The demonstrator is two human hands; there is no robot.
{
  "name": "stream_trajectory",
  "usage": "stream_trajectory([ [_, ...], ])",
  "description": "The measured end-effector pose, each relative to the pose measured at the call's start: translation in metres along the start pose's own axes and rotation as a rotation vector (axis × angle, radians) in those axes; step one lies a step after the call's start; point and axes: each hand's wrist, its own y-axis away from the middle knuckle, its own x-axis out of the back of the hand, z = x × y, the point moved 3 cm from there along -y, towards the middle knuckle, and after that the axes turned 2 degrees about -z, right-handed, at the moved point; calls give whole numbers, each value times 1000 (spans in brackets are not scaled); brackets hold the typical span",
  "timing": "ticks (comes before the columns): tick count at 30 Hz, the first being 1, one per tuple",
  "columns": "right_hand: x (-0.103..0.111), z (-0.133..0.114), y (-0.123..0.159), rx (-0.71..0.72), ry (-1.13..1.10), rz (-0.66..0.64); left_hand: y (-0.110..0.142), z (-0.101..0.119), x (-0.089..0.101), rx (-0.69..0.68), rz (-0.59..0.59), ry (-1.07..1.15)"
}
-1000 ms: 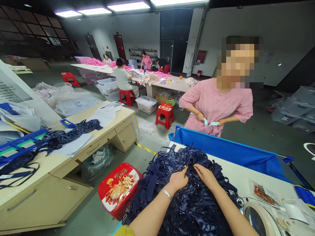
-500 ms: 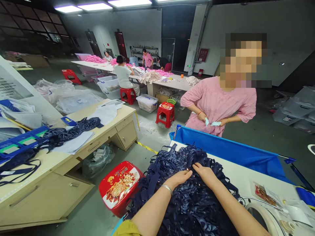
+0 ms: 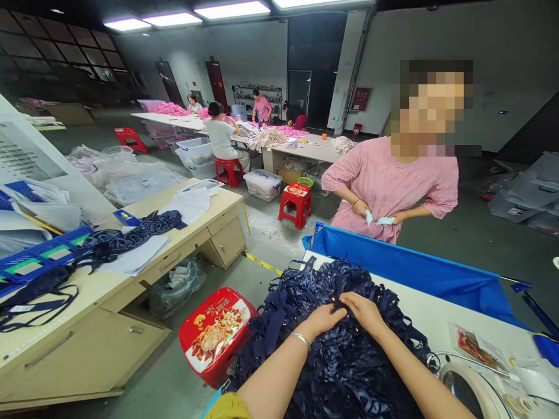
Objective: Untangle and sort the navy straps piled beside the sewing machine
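Note:
A big heap of navy blue lace garments (image 3: 332, 355) lies on the white table (image 3: 437, 323) in front of me. My left hand (image 3: 325, 318), with a silver bangle on its wrist, rests on top of the heap with its fingers pinched into the fabric. Touching it from the right, my right hand (image 3: 364, 311) also pinches the navy fabric at the same spot. Both forearms reach in from the bottom edge.
A person in a pink top (image 3: 386, 189) stands across the blue fabric bin (image 3: 414, 270). A red tin (image 3: 213, 334) sits at my left, beside a beige desk (image 3: 131, 279) with more navy garments. A white machine (image 3: 476, 384) is at the right. Other workers sit at far tables.
My hands stay together on the heap, kneading slightly; the fingers have closed tighter on the fabric. The view has shifted a little to the right.

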Motion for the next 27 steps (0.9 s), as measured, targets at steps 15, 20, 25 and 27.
stream_trajectory([
  [15,-11,-2,-25,-49,16,47,40,36,8,51,527,-487],
  [20,-8,20,-12,-99,44,-26,32,33,2,-43,418,-550],
  [25,-4,20,-10,-81,120,-56,31,33,1,-65,373,-588],
  [27,-4,16,-9,-53,112,-59,31,33,1,-67,361,-600],
])
